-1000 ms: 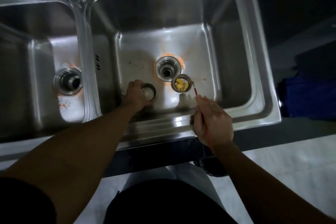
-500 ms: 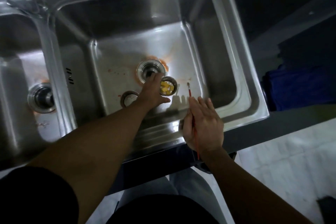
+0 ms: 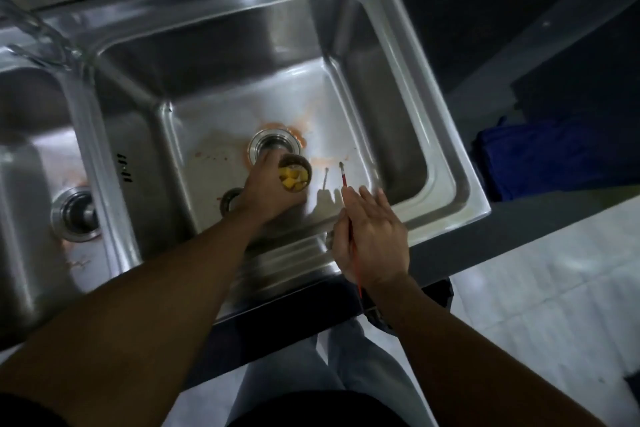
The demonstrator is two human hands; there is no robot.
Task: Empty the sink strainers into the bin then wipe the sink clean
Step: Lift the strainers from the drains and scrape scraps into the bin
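Strainer [image 3: 294,175] full of yellow food chunks, gripped in left hand [image 3: 265,191], fingers curled round its side; inside right basin of sink [image 3: 460,166], just near of open drain [image 3: 273,147]; resting on basin floor or lifted off it, cannot tell; second strainer [image 3: 230,199] on basin floor just left of that hand, partly hidden behind the wrist; right hand [image 3: 372,243] over near rim of sink, holding thin red stick [image 3: 344,180] along its thumb side, other fingers stretched forward, blurred; stick tip pointing far, just right of held strainer, apart from it; orange stains [image 3: 303,139] round open drain and smeared to its right; left-basin drain [image 3: 76,215] well to the left, orange specks beside it; tap [image 3: 38,35] blurred at far left; blue cloth [image 3: 554,159] well right of sink.
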